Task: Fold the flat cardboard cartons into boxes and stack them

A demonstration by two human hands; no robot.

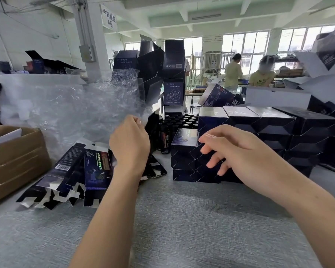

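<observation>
Flat cartons (97, 171) just beside left hand (130, 142), stacked boxes (184, 151) by right hand (230, 149)

Grey, woven-looking bench (182, 219) across the foreground. Up on the left, a big crumpled sheet of clear plastic wrap (75, 105) billows above a brown shipping box (14, 157) at the bench edge. Dead centre, a tight cluster of dark capped bottles (179, 120) stands upright. Far back, one person in a pale shirt (233, 73) faces away; another in yellow (261, 78) sits nearby, under the windows (246, 47). A white sign (109, 17) hangs beside the pillar (87, 35).
</observation>
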